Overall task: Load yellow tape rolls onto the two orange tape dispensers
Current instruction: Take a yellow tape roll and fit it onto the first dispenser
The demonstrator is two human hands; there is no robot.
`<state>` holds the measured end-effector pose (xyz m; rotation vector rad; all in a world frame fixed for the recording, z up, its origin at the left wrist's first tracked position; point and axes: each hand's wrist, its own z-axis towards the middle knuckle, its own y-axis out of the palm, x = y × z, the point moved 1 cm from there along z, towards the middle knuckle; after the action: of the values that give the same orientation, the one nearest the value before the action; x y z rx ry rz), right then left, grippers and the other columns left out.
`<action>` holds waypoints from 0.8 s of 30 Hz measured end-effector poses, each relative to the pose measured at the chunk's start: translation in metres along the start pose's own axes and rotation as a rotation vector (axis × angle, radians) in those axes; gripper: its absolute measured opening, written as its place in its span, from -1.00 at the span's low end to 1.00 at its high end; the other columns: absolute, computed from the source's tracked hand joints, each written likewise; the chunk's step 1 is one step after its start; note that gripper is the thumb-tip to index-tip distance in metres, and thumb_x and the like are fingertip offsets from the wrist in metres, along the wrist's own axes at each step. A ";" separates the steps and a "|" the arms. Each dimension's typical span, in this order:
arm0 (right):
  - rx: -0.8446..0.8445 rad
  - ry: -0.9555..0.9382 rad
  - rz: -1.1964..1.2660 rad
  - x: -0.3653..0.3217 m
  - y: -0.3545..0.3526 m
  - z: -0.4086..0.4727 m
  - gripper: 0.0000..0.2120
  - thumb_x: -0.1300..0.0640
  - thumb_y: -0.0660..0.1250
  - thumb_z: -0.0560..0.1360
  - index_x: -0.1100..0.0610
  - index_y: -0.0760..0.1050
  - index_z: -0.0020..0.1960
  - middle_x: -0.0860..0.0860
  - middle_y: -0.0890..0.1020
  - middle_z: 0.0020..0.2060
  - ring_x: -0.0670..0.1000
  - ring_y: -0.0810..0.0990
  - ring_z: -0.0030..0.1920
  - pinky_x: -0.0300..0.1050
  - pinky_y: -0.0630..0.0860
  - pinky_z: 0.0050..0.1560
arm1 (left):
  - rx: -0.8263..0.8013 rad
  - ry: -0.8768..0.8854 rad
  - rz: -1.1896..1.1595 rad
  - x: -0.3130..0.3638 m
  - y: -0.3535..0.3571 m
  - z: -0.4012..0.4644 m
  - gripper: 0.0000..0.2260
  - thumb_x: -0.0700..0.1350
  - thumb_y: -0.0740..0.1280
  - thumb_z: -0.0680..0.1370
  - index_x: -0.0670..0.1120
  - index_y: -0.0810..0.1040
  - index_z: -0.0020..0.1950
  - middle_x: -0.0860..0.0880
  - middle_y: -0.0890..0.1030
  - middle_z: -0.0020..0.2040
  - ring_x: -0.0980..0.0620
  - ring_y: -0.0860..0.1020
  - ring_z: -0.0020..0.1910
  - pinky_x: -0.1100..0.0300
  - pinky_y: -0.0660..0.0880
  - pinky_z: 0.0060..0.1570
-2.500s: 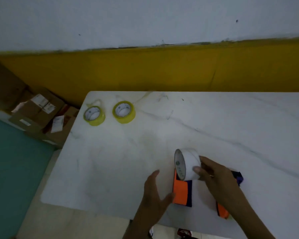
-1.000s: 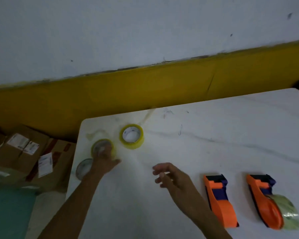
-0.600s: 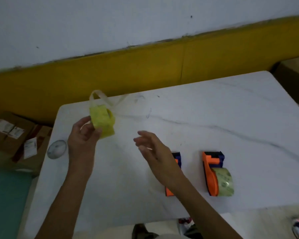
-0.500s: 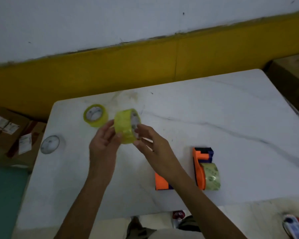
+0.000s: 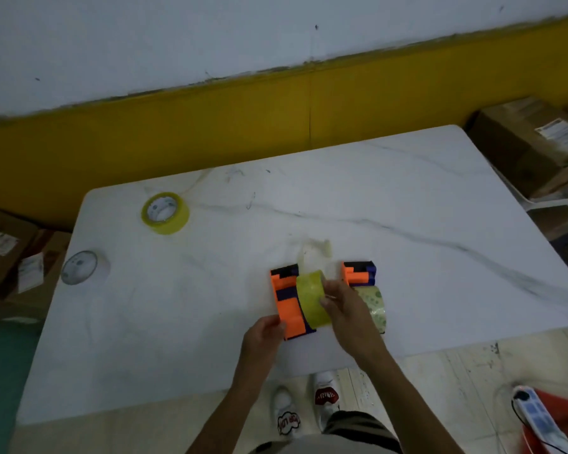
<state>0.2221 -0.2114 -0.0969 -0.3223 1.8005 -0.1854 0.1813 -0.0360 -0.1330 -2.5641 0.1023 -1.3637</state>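
Two orange tape dispensers lie side by side near the front of the white marble table (image 5: 407, 198). My left hand (image 5: 264, 332) grips the near end of the left dispenser (image 5: 286, 299). My right hand (image 5: 345, 309) holds a yellow tape roll (image 5: 310, 298) against that dispenser's right side. The right dispenser (image 5: 358, 273) carries a pale tape roll (image 5: 373, 306), partly hidden behind my right hand. A second yellow tape roll (image 5: 165, 213) lies flat at the far left of the table.
An empty white tape core (image 5: 79, 267) lies at the table's left edge. A scrap of clear tape (image 5: 315, 249) sits just beyond the dispensers. Cardboard boxes stand on the floor at left (image 5: 10, 250) and right (image 5: 532, 142). A power strip (image 5: 538, 417) lies on the floor.
My hands carried the yellow roll from mid-air above the table down to the left dispenser. My left hand let go of the roll and took hold of the dispenser's near end.
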 end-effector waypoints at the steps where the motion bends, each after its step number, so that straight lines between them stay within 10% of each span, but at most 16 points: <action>1: -0.007 0.010 -0.019 0.006 0.006 -0.005 -0.79 0.28 0.23 0.57 0.20 0.50 0.18 0.02 0.64 0.02 -0.26 0.60 -0.01 -0.25 0.56 0.05 | 0.002 0.035 -0.008 -0.001 0.003 0.002 -0.93 -0.09 0.35 0.49 0.07 0.61 -0.15 -0.04 0.67 -0.12 0.01 0.59 -0.15 0.26 0.49 -0.18; 3: 0.003 0.023 -0.046 0.014 0.018 -0.010 -0.81 0.26 0.22 0.57 0.12 0.50 0.14 0.07 0.63 0.04 -0.12 0.59 0.01 -0.11 0.55 0.06 | 0.003 0.079 -0.008 -0.001 0.005 0.004 -0.90 -0.07 0.31 0.46 -0.01 0.61 -0.20 -0.13 0.64 -0.23 -0.01 0.55 -0.21 0.09 0.47 -0.17; 7: 0.014 -0.003 -0.066 0.015 0.033 -0.009 -0.82 0.29 0.21 0.57 0.16 0.52 0.12 0.01 0.61 -0.05 -0.34 0.55 -0.11 -0.46 0.45 -0.11 | -0.064 0.126 -0.057 0.004 0.005 0.000 -0.83 -0.04 0.22 0.49 0.08 0.61 -0.18 -0.17 0.59 -0.20 -0.04 0.54 -0.19 0.00 0.49 -0.14; 11: 0.020 -0.041 -0.055 0.021 0.045 -0.015 -0.74 0.26 0.14 0.61 0.18 0.51 0.23 0.04 0.64 0.08 -0.10 0.61 0.07 -0.26 0.52 0.05 | -0.095 0.050 -0.121 0.002 0.011 0.005 -0.75 -0.06 0.18 0.56 0.16 0.61 -0.17 -0.08 0.59 -0.13 -0.08 0.54 -0.07 -0.03 0.47 0.01; 17: -0.105 -0.104 -0.181 0.014 0.035 -0.019 -0.69 0.32 0.09 0.61 0.18 0.51 0.26 0.14 0.66 0.01 -0.35 0.59 -0.07 -0.42 0.49 0.00 | -0.152 0.064 -0.057 0.005 0.020 0.001 -0.88 0.02 0.33 0.52 0.06 0.52 0.03 0.06 0.60 -0.07 0.15 0.57 -0.09 0.43 0.51 -0.21; 21: -0.014 -0.265 -0.405 0.000 0.018 0.009 -0.43 0.49 0.15 0.44 0.26 0.29 0.43 0.22 0.41 0.39 0.13 0.38 0.40 -0.14 0.28 0.41 | -0.175 0.087 -0.086 0.015 0.023 0.005 -0.84 -0.11 0.30 0.55 -0.01 0.57 0.13 0.13 0.65 -0.07 0.30 0.65 -0.19 0.41 0.54 -0.24; 24: -0.127 -0.316 -0.659 0.005 0.006 0.062 -0.17 0.58 0.14 0.37 0.09 0.07 0.54 0.11 0.14 0.54 0.12 0.09 0.54 0.07 0.18 0.51 | -0.168 0.089 -0.203 0.019 0.015 0.004 -0.68 -0.06 0.38 0.47 -0.13 0.58 0.19 0.06 0.71 -0.07 0.15 0.68 -0.08 0.32 0.57 -0.15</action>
<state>0.2804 -0.2047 -0.1186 -0.9780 1.3449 -0.4544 0.1965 -0.0526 -0.1233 -2.7132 -0.0314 -1.6061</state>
